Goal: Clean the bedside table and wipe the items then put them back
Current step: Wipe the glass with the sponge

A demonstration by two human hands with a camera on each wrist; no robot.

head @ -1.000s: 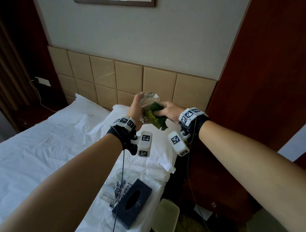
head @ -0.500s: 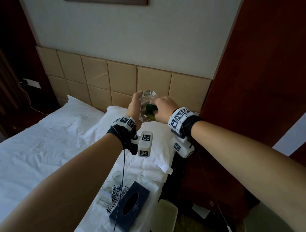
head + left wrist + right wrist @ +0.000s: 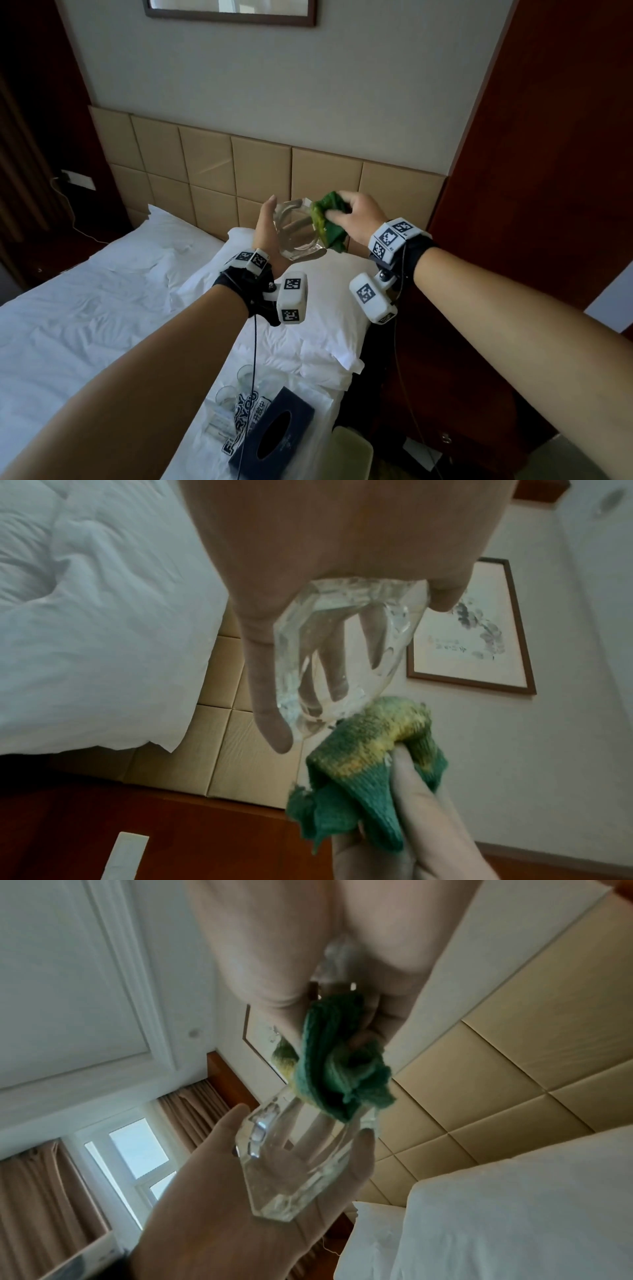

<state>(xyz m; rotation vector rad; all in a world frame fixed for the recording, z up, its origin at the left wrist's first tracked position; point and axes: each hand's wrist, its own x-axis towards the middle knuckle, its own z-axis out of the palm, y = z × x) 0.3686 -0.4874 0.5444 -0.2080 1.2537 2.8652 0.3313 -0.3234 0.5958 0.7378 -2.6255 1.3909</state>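
Note:
Above the pillow, my left hand (image 3: 265,233) holds up a clear glass ashtray (image 3: 298,233), tilted on edge, thumb on one side and fingers behind it. The fingers show through the glass of the ashtray (image 3: 342,653). My right hand (image 3: 356,216) grips a bunched green and yellow cloth (image 3: 329,219) and presses it against the ashtray's upper right rim. The right wrist view shows the cloth (image 3: 335,1074) on the top edge of the ashtray (image 3: 294,1164), which lies in the left palm. From the left wrist the cloth (image 3: 369,764) touches the rim's far end.
On the white bed (image 3: 85,308) below my arms lie a dark blue tissue box (image 3: 274,435), a printed sheet (image 3: 245,421) and clear glasses (image 3: 236,383). Dark wooden furniture with a drawer knob (image 3: 445,437) stands right of the bed. A pale green object (image 3: 352,455) sits on the floor.
My right hand has slid the cloth from the ashtray's hollow up to its upper right rim. The left hand keeps the ashtray in about the same place.

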